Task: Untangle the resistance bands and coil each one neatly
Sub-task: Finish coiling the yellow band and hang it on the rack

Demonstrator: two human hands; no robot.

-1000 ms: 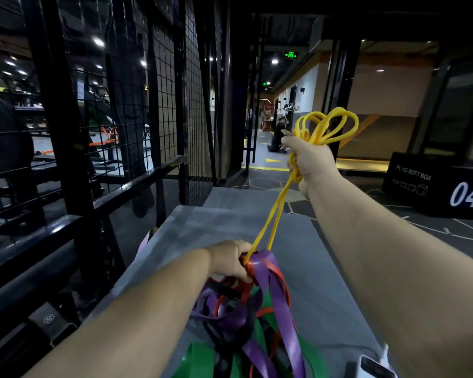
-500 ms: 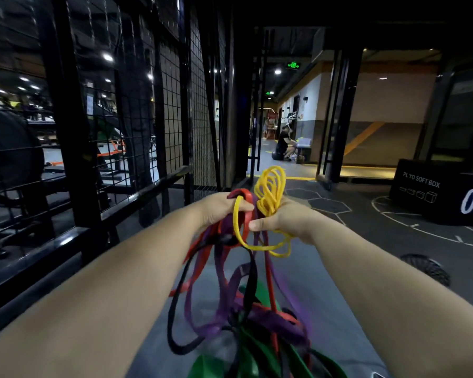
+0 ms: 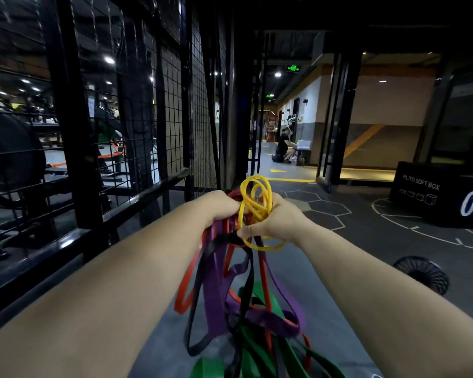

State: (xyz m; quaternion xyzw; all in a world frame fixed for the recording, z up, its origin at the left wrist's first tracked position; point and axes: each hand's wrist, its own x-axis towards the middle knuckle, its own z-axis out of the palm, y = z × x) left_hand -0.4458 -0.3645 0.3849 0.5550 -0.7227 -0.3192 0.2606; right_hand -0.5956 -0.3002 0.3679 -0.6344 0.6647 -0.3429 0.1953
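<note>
**Both hands high, yellow loops in my right**

My left hand [image 3: 219,207] is curled tight round the red band [image 3: 185,290], the purple band [image 3: 216,290] and the black band [image 3: 248,282], bunched together at their tops. My right hand [image 3: 275,222] sits just beside it, thumb and fingers closed on the yellow band [image 3: 257,199], whose thin loops stand above my knuckles and sag below my thumb. From my left fist the three wider bands hang in long loops to the grey surface [image 3: 159,342], where they knot into the green band [image 3: 209,368] toward its near end. A black plyo box [image 3: 421,195] stands on the floor off the right edge.
</note>
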